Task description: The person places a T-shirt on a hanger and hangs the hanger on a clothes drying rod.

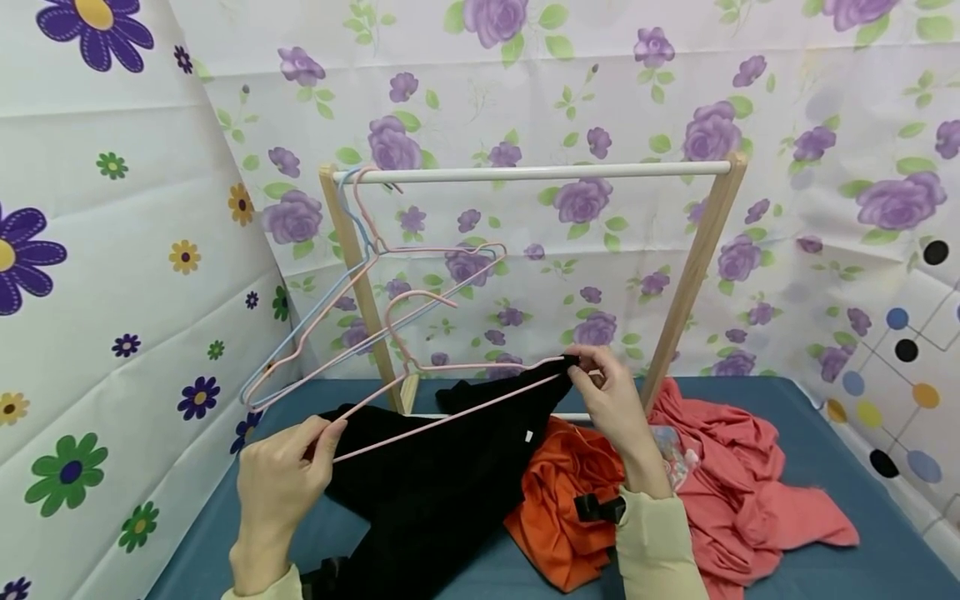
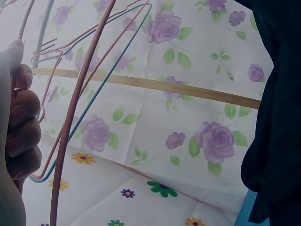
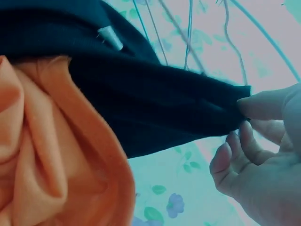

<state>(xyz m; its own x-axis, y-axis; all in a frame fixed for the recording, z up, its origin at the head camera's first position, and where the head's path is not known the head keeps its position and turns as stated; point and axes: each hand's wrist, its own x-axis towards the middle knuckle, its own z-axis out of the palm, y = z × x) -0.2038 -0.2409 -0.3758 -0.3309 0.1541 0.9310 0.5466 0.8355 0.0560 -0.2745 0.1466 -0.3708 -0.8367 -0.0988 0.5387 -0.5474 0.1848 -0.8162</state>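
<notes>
One hand, the left (image 1: 281, 475), grips a slim pink hanger (image 1: 450, 417); the right (image 1: 613, 400) pinches limp black cloth (image 1: 442, 487).

The left hand (image 1: 287, 468) was curled, its thumb (image 1: 327, 443) pressing toward the bent forefinger. The right hand (image 1: 611, 398) pinched at its fingertips, the other fingers bent just beside them. Left wrist (image 1: 258, 546) and right wrist (image 1: 647, 473) sat behind their fingers, well apart.

Three hangers (image 1: 450, 417), three garments (image 1: 442, 483)
</notes>
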